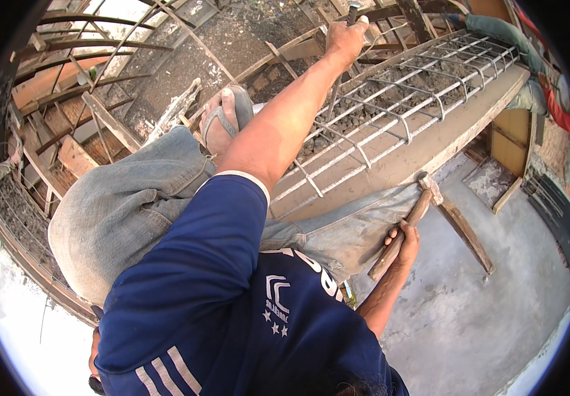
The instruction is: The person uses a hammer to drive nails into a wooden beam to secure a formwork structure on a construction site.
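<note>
My left hand (345,43) reaches far forward over the beam, its fingers wrapped round an upright metal rod (353,9) with a blunt top end. The rod's lower part runs down behind my wrist toward the rubble, and its tip is hard to make out. Low on the right, beside my jeans, my right hand (403,243) grips the wooden handle of a hammer (418,210), head up. Steel bars tied with stirrups form a rebar cage (403,125) along the concrete beam (390,157). Broken grey rubble (390,82) lies inside the cage.
My sandalled foot (220,123) rests left of the beam, near wooden slats and thin bars (103,109). A wooden strut (464,235) slants below the hammer head. Grey floor (476,317) lies far below on the right. Another person's sleeved arm (506,30) is at the beam's far end.
</note>
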Available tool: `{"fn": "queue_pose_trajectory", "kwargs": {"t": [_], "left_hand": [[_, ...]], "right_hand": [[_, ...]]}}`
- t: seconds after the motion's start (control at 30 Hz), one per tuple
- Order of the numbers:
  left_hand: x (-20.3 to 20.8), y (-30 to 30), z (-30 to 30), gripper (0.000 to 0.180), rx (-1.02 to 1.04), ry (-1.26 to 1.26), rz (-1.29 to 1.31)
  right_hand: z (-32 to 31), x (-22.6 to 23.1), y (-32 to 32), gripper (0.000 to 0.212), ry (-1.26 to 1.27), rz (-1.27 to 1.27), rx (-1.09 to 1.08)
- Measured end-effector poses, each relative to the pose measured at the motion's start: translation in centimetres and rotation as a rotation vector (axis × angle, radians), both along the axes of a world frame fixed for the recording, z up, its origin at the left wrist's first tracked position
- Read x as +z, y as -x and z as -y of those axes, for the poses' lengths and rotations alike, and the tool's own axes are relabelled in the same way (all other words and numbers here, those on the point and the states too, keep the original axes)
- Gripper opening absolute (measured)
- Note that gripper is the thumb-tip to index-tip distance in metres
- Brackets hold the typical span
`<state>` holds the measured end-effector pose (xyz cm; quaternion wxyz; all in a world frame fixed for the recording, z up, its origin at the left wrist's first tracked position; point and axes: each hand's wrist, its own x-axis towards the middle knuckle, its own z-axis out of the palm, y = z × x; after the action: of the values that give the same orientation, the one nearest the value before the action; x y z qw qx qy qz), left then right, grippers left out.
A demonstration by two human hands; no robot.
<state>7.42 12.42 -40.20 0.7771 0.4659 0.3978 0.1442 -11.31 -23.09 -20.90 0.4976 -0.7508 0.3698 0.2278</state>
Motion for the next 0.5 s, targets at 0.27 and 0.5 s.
{"fn": "queue_pose_trajectory", "kwargs": {"t": [0.27, 0.5], "left_hand": [[0.2, -0.3, -7.3, 0.038, 0.418, 0.251, 0.085], [3.2, -2.1, -5.2, 0.040, 0.012, -0.284, -0.180]], "right_hand": [[-0.2, 0.2, 0.1, 0.014, -0.030, -0.006, -0.034], [-0.5, 0.3, -0.2, 0.013, -0.014, -0.011, -0.030]]}}
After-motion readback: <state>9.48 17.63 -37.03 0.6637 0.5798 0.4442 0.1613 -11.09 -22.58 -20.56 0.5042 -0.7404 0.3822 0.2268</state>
